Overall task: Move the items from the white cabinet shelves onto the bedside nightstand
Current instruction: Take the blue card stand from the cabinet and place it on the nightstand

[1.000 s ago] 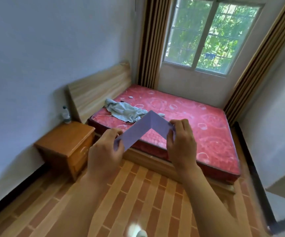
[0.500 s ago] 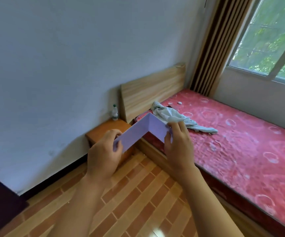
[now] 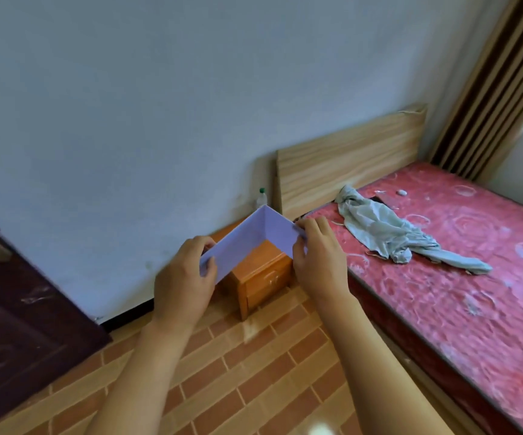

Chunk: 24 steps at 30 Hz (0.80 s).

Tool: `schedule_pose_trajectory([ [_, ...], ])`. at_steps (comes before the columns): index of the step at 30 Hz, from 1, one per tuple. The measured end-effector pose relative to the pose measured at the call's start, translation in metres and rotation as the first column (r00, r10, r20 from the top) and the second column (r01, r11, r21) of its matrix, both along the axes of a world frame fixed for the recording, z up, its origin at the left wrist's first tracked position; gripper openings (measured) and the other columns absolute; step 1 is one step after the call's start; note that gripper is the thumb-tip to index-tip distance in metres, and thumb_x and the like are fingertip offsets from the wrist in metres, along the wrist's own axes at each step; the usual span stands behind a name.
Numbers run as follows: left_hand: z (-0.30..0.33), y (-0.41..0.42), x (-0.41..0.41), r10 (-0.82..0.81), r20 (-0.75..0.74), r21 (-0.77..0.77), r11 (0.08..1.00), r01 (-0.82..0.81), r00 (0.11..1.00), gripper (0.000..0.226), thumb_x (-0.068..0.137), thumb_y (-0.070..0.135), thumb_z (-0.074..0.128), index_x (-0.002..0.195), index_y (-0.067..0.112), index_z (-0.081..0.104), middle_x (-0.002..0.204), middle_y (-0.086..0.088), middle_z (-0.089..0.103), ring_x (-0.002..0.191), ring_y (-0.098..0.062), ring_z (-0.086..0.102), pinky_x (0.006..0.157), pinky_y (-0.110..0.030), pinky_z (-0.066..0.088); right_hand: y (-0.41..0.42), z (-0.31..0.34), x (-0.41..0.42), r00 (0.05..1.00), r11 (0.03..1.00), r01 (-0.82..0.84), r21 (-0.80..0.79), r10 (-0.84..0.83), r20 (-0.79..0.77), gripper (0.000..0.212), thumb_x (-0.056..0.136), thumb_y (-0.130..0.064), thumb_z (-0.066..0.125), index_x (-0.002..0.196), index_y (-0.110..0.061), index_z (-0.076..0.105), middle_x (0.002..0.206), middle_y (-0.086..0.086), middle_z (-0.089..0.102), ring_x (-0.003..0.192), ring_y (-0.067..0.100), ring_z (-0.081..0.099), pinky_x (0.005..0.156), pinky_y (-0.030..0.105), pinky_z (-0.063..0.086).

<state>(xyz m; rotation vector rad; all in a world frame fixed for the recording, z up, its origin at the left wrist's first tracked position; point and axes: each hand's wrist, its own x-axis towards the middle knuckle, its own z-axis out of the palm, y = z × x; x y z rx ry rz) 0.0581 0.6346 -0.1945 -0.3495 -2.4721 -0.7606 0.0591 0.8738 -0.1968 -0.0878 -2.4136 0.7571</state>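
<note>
Now, head view, the only one: both hands are up in front of the camera carrying a pale lilac folded paper box [image 3: 255, 238], seen as a V of two thin walls. The left hand [image 3: 185, 279] pinches the left wall end, thumb on the inside face, fingers curled behind. The right hand [image 3: 318, 262] pinches the right wall end the same way. Neither hand holds anything else.

The box is in the air, overlapping the small orange wooden nightstand [image 3: 260, 274] in frame but not touching it. The nightstand stands against the white wall, just beside the light wood headboard [image 3: 348, 158] of the bed with the red patterned mattress [image 3: 458, 262]. A clear plastic bottle with a green cap [image 3: 261, 197] stands at the back of the nightstand surface. A crumpled grey-green cloth [image 3: 389, 229] lies on the mattress. A dark door [image 3: 18, 309] is at the left edge.

Change over the last second: the view has swung left and closed in. The window has nearly left the frame, and the nightstand has gone from off to the left to dead ahead and larger. The grip is unchanged.

Read: carry leg nearly done; the box is not yet set down. The next move is likely to lower it onto the surface in front of the bottle. It's thin paper, so the pinch must stay light.
</note>
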Motion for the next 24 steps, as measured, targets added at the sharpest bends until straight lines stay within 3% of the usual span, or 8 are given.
schedule_pose_trajectory([
  [6, -0.012, -0.031, -0.049, 0.095, 0.030, 0.030, 0.995, -0.096, 0.995, 0.024, 0.089, 0.005, 0.067, 0.106, 0.022, 0.062, 0.095, 0.009, 0.064, 0.071, -0.022, 0.057, 0.056, -0.037, 0.051, -0.029, -0.006, -0.062, 0.997, 0.997, -0.079, 0.013, 0.079, 0.023, 0.020, 0.096, -0.006, 0.059, 0.115, -0.011, 0.064, 0.110, 0.002, 0.058, 0.093, 0.026, 0.061, 0.067, 0.043, 0.053],
  [14, -0.018, -0.079, -0.147, 0.093, 0.049, 0.087, 0.992, -0.097, 0.994, 0.023, 0.089, 0.006, 0.068, 0.107, 0.021, 0.063, 0.093, 0.009, 0.065, 0.070, -0.023, 0.059, 0.056, -0.037, 0.052, -0.077, -0.006, -0.165, 0.997, 0.996, -0.025, 0.080, 0.019, 0.075, 0.017, 0.098, -0.011, 0.058, 0.112, -0.016, 0.063, 0.110, -0.003, 0.056, 0.086, 0.023, 0.060, 0.060, 0.042, 0.053],
  [24, -0.018, -0.139, -0.283, 0.030, 0.043, 0.087, 0.996, -0.033, 0.999, 0.021, 0.091, 0.009, 0.070, 0.107, 0.020, 0.064, 0.090, 0.007, 0.066, 0.068, -0.020, 0.061, 0.053, -0.031, 0.050, -0.135, -0.003, -0.284, 0.997, 0.989, 0.029, 0.146, -0.039, 0.072, 0.015, 0.096, -0.008, 0.062, 0.109, -0.016, 0.065, 0.104, -0.004, 0.058, 0.078, 0.018, 0.058, 0.055, 0.028, 0.036],
])
